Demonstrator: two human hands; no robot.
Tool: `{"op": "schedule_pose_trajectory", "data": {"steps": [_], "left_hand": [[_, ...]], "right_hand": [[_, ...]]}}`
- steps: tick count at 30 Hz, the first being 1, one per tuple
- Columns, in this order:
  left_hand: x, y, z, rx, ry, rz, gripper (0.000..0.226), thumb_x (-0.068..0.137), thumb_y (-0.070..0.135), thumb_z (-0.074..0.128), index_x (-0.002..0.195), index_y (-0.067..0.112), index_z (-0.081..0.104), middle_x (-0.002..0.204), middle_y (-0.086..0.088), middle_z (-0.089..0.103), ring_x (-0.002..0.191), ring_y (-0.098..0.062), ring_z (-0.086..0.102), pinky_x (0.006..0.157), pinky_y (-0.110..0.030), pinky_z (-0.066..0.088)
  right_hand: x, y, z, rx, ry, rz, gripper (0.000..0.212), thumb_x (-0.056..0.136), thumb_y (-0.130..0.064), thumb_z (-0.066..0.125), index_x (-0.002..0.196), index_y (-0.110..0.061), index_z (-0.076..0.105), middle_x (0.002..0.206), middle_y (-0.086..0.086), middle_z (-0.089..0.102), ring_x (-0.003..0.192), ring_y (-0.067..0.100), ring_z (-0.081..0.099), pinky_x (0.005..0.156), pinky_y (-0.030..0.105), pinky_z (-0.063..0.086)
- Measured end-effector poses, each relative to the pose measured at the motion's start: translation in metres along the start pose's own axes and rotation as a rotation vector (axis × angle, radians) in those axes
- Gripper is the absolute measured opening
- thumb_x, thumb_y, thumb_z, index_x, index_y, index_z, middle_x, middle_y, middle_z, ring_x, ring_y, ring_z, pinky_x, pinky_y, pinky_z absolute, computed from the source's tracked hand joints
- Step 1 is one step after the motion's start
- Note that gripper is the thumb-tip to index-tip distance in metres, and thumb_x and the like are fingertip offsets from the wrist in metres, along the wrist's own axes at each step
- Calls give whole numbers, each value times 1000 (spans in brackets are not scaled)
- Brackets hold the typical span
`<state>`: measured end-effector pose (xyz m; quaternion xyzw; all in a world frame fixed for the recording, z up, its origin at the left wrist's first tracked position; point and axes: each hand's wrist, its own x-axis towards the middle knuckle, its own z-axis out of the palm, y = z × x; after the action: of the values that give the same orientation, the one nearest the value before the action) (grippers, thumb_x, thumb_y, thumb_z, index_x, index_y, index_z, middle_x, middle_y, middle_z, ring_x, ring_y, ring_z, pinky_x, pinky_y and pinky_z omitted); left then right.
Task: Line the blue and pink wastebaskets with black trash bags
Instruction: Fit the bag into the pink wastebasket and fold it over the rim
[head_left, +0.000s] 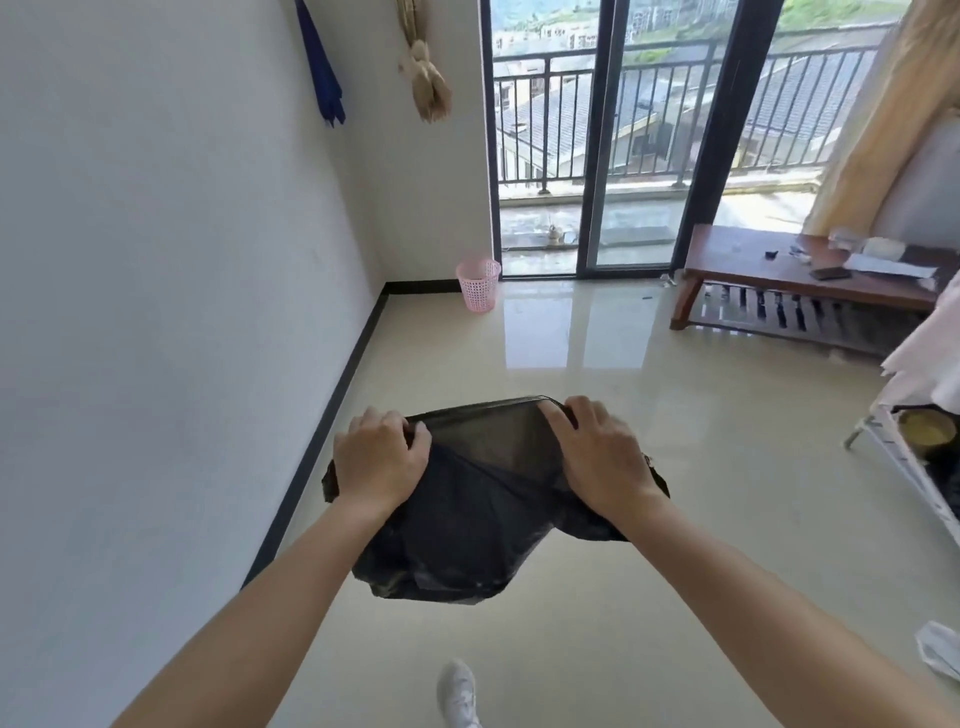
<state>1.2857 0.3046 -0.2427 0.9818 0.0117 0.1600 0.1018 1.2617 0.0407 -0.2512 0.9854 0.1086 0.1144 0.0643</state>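
Note:
I hold a black trash bag (478, 509) in the air in front of me, its mouth stretched wide between both hands. My left hand (382, 457) grips the left side of the bag's rim and my right hand (597, 457) grips the right side. The rest of the bag hangs crumpled below my wrists. A pink mesh wastebasket (478, 285) stands upright on the floor in the far corner, beside the balcony door, well apart from my hands. No blue wastebasket is in view.
A white wall (156, 312) with a black baseboard runs along my left. A low wooden table (779, 280) with papers and a phone stands at the right near the glass balcony door (623, 156). A white rack (914, 447) is at the right edge. My white shoe (457, 693) shows below.

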Motion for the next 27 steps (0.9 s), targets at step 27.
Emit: {"op": "schedule_pose_trajectory", "data": {"steps": [27], "left_hand": [[757,114,263,23,-256,128,31,93,23,44,119,15,58,113,-6,63,98,-28,61,82,-40,49]], "right_hand": [[740,291,194,251,-141,128,86,84,-24,61,153,-27,9,104,6,61,82,31,64,61,35,44]]}}
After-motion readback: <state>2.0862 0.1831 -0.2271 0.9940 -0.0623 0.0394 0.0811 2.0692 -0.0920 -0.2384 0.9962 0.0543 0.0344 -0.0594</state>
